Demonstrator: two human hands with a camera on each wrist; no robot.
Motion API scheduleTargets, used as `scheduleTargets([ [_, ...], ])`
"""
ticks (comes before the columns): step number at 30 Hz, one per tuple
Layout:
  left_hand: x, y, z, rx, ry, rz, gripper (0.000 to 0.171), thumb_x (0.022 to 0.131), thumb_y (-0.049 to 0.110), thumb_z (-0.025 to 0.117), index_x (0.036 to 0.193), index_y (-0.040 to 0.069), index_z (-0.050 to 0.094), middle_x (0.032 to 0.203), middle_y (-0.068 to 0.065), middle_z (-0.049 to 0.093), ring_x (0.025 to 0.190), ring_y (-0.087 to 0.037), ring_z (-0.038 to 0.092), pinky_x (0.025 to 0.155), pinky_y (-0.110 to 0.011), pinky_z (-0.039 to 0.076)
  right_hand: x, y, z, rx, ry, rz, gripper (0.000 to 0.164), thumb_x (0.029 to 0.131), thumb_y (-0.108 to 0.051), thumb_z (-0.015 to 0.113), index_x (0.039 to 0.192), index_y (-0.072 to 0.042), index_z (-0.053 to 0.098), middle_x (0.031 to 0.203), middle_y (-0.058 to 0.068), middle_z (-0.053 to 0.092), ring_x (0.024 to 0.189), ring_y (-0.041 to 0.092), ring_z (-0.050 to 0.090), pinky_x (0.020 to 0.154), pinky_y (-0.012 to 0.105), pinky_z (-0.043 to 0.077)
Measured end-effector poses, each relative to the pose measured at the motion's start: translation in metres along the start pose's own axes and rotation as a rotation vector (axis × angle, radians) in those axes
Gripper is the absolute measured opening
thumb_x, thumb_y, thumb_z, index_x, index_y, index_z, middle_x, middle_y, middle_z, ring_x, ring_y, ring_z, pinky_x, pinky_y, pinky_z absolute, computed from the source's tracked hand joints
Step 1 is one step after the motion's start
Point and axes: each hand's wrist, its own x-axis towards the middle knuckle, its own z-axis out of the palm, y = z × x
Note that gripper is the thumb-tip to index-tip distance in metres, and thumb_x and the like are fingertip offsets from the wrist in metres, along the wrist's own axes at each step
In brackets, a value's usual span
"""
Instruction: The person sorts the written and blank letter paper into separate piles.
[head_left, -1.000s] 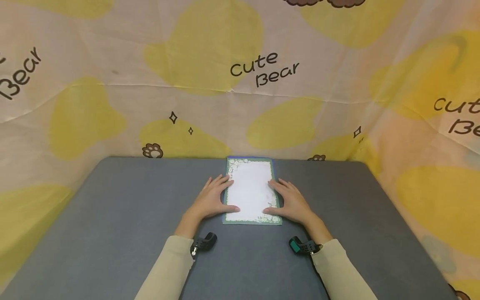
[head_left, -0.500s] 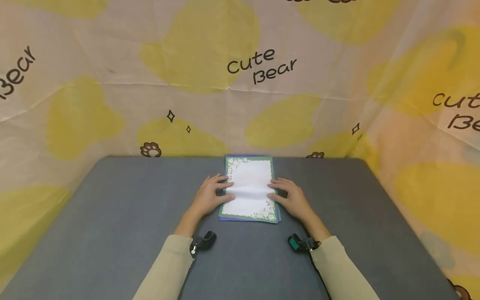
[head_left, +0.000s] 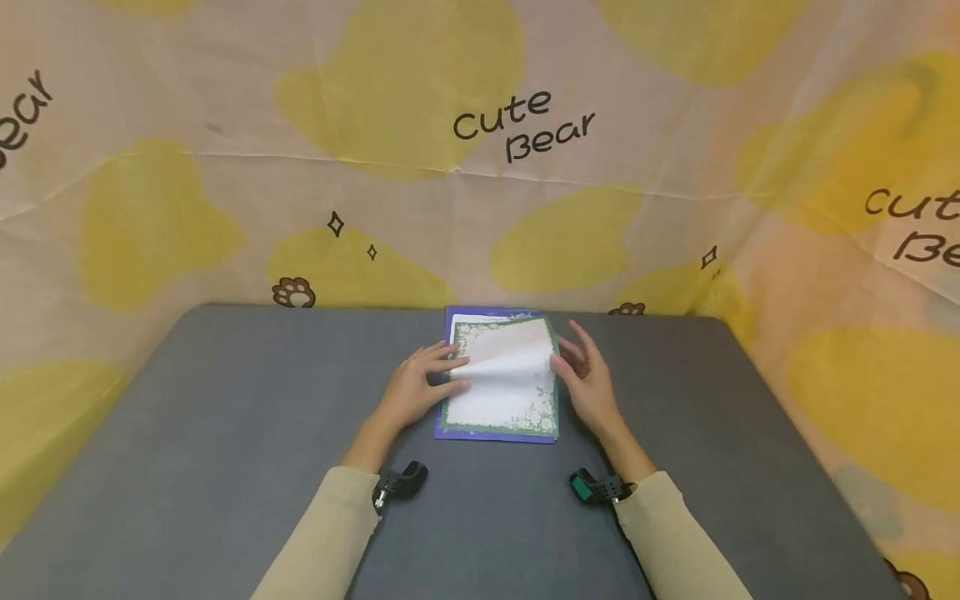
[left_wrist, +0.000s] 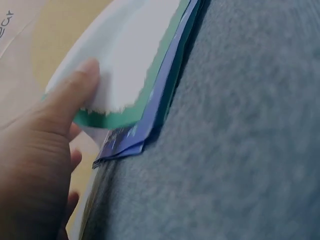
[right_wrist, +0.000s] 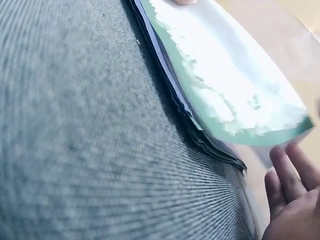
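A stack of paper sheets lies at the table's far edge in the head view. Its top sheet [head_left: 501,392] is white with a green floral border, bowed up and turned askew over a purple-bordered sheet [head_left: 468,312]. My left hand [head_left: 411,387] pinches the top sheet at its left edge. In the left wrist view its thumb [left_wrist: 82,85] lies on the white face, with other fingers partly hidden behind. My right hand [head_left: 592,383] is at the sheet's right edge, thumb at the edge and fingers extended. In the right wrist view, fingertips [right_wrist: 280,152] are just below the raised green corner.
The grey table [head_left: 480,525] surrounds the stack. A curtain [head_left: 375,125] printed with yellow patches and bear lettering hangs behind and at the sides. Dark straps with devices [head_left: 405,481] sit on both wrists at the sleeve cuffs.
The top sheet has bowed up and rotated, its right side rising, so more of the purple-bordered sheet shows. My right hand has moved slightly away and up, its fingers lifting off the sheet.
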Motion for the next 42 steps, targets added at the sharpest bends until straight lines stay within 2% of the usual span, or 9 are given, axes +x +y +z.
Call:
scheduleTargets([
  [5,-0.006,0.002,0.000,-0.019,-0.011,0.058,0.045,0.085,0.034,0.081,0.128,0.026,0.071,0.147,0.000,0.059,0.140,-0.029,0.053,0.113,-0.056,0.043,-0.003,0.000,0.008,0.079,0.011,0.059,0.042,0.102,-0.019,0.061,0.143,-0.009,0.057,0.139,0.020,0.063,0.094,-0.003,0.064,0.084,0.010,0.048],
  [8,-0.009,0.002,0.000,-0.017,-0.023,0.076,0.046,0.085,0.032,0.081,0.129,0.025,0.071,0.149,0.000,0.058,0.138,-0.030,0.054,0.111,-0.055,0.046,-0.004,-0.001,0.010,0.080,-0.023,0.077,0.038,0.100,-0.016,0.063,0.137,-0.008,0.063,0.138,0.017,0.064,0.059,-0.004,0.043,0.073,0.013,0.044],
  [13,-0.010,0.003,0.004,-0.022,-0.046,0.031,0.057,0.084,0.036,0.081,0.138,0.026,0.064,0.156,0.000,0.050,0.141,-0.031,0.050,0.113,-0.053,0.044,-0.004,-0.001,0.006,0.078,-0.036,0.094,0.039,0.098,-0.016,0.067,0.137,-0.013,0.064,0.136,0.016,0.064,0.050,0.000,0.034,0.071,0.017,0.042],
  [19,-0.004,0.008,0.012,-0.136,-0.028,-0.124,0.077,0.090,0.046,0.074,0.156,0.029,0.039,0.151,-0.012,0.055,0.144,-0.034,0.047,0.119,-0.060,0.035,-0.005,0.003,-0.006,0.105,-0.051,0.065,0.041,0.098,-0.014,0.067,0.138,-0.010,0.062,0.148,0.011,0.058,0.065,-0.002,0.053,0.075,0.010,0.048],
  [22,-0.002,0.009,0.013,-0.188,0.016,-0.162,0.070,0.093,0.043,0.071,0.155,0.029,0.041,0.135,-0.016,0.067,0.136,-0.035,0.056,0.117,-0.061,0.037,-0.005,0.003,-0.010,0.119,-0.066,0.070,0.043,0.098,-0.016,0.067,0.140,-0.011,0.060,0.152,0.008,0.054,0.114,0.004,0.062,0.096,0.011,0.048],
  [26,-0.001,0.011,0.012,-0.266,0.109,-0.123,0.062,0.093,0.028,0.074,0.150,0.023,0.050,0.124,-0.018,0.072,0.126,-0.035,0.063,0.113,-0.062,0.041,-0.003,0.001,-0.009,0.127,-0.093,0.076,0.044,0.099,-0.019,0.067,0.142,-0.013,0.059,0.155,0.005,0.050,0.149,0.018,0.040,0.115,0.027,0.042],
  [32,0.001,0.017,0.011,-0.390,0.199,-0.076,0.042,0.090,0.010,0.076,0.131,0.012,0.069,0.118,-0.014,0.075,0.097,-0.026,0.074,0.084,-0.036,0.060,-0.002,0.000,-0.007,0.127,-0.077,0.065,0.044,0.097,-0.015,0.068,0.140,-0.011,0.060,0.153,0.007,0.053,0.141,0.012,0.048,0.106,0.013,0.043],
  [36,0.002,0.018,0.010,-0.472,0.227,-0.089,0.034,0.089,0.007,0.076,0.122,0.007,0.073,0.118,-0.016,0.075,0.075,-0.017,0.070,0.058,-0.020,0.050,0.000,-0.003,-0.003,0.131,-0.060,0.064,0.042,0.096,-0.015,0.069,0.138,-0.011,0.062,0.150,0.007,0.056,0.117,-0.004,0.057,0.100,0.007,0.043],
  [42,0.004,0.022,0.013,-0.516,0.225,-0.111,0.034,0.089,0.005,0.076,0.123,0.002,0.072,0.117,-0.020,0.074,0.076,-0.021,0.070,0.055,-0.018,0.045,0.001,-0.002,-0.003,0.111,-0.009,0.114,0.039,0.096,-0.015,0.070,0.135,-0.015,0.066,0.148,0.003,0.059,0.110,-0.004,0.058,0.104,0.020,0.045],
])
